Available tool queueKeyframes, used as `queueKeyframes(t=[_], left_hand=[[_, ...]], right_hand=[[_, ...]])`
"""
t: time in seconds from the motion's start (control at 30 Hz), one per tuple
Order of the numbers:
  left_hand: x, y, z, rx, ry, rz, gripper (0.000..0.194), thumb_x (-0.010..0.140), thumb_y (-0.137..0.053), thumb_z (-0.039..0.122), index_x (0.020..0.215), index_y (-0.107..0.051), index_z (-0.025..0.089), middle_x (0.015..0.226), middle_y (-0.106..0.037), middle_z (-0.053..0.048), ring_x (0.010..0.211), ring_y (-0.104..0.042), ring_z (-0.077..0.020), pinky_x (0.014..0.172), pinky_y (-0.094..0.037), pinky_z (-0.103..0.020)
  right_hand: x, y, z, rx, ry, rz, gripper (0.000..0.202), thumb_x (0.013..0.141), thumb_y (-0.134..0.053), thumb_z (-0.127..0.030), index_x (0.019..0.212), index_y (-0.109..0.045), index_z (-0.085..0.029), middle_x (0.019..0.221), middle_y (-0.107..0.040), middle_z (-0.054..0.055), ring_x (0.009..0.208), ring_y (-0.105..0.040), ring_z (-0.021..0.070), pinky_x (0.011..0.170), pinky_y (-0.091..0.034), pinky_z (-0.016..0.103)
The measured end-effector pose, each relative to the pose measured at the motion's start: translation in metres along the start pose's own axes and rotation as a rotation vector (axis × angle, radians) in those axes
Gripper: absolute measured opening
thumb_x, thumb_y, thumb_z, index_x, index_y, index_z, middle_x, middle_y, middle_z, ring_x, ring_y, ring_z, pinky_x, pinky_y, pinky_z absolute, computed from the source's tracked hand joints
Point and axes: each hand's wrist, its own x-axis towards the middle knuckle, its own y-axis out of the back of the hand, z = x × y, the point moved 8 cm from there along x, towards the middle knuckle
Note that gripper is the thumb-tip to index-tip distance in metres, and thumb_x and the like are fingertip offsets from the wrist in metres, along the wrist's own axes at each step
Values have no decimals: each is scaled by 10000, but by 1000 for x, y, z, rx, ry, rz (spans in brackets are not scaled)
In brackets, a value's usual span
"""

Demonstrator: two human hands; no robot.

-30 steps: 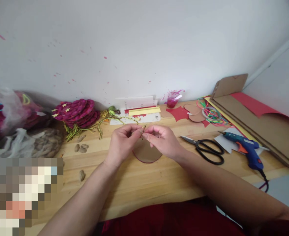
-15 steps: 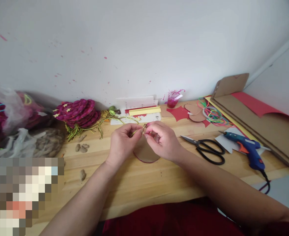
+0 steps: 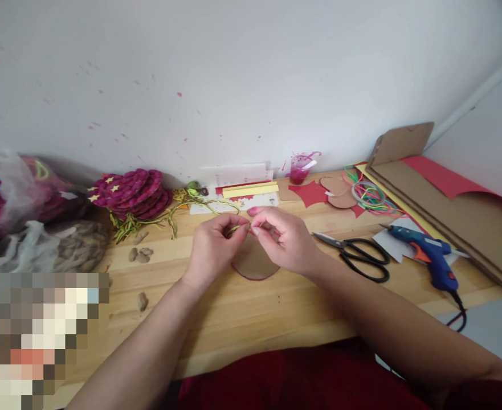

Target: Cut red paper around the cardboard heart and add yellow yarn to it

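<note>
My left hand (image 3: pixel 219 242) and my right hand (image 3: pixel 282 239) meet fingertip to fingertip over the middle of the table. Yellow-green yarn (image 3: pixel 234 229) is pinched in the left fingers, and a strand of it runs into the right thumb and finger. Right below lies a round piece of cardboard (image 3: pixel 256 261) with a dark pink edge, partly covered by my hands. More yellow-green yarn (image 3: pixel 174 219) trails across the table behind my left hand. Black-handled scissors (image 3: pixel 364 259) lie to the right of my right hand.
A blue glue gun (image 3: pixel 439 259) rests at the right, near coloured cords (image 3: pixel 370 193) and stacked cardboard (image 3: pixel 460 210). Behind stand a cup of pink liquid (image 3: pixel 301 169) and red paper (image 3: pixel 308 193). At left are peanuts (image 3: pixel 141 254), pink star-dotted discs (image 3: pixel 133 193) and a plastic bag (image 3: pixel 37 247).
My fingertips stay together, with the right fingers shifted slightly on the yarn. The whole view has moved a little; the things on the table lie as before.
</note>
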Motion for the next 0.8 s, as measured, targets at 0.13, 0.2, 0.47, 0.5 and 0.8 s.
queueKeyframes(t=[0.13,0.2,0.47,0.5,0.8], left_hand=[[0,-3,3,2,-23,-37,106,813,-690,236,852,-774,184,717,-739,-2,568,-556,-100,532,-400,-218],[0,-4,3,-3,-28,-55,112,817,-682,230,855,-777,186,705,-730,0,552,-536,-99,524,-391,-222],[-2,-5,1,-8,-27,-50,105,812,-694,246,848,-781,200,684,-709,-3,551,-529,-115,530,-398,-235],[-2,-6,1,-11,-23,-49,102,809,-699,252,847,-778,198,697,-714,-6,551,-527,-114,527,-395,-234],[-2,-7,4,-8,-19,-114,109,789,-674,213,841,-765,183,669,-693,-1,504,-473,-96,470,-348,-220]], right_hand=[[2,0,6,104,-102,-13,103,943,-544,-150,872,-602,-196,810,-645,5,724,-606,122,668,-491,252],[3,0,11,172,-152,3,93,941,-554,-156,871,-603,-193,812,-645,0,735,-640,119,688,-516,247],[1,-4,26,318,-312,-3,78,942,-598,-248,881,-590,-201,815,-644,-8,668,-675,116,644,-556,252],[1,-4,27,320,-321,-6,84,943,-598,-257,882,-588,-200,811,-644,-7,658,-675,115,630,-549,250],[-2,-8,33,329,-383,-104,113,948,-598,-295,900,-588,-193,760,-621,-21,602,-654,109,572,-490,236]])
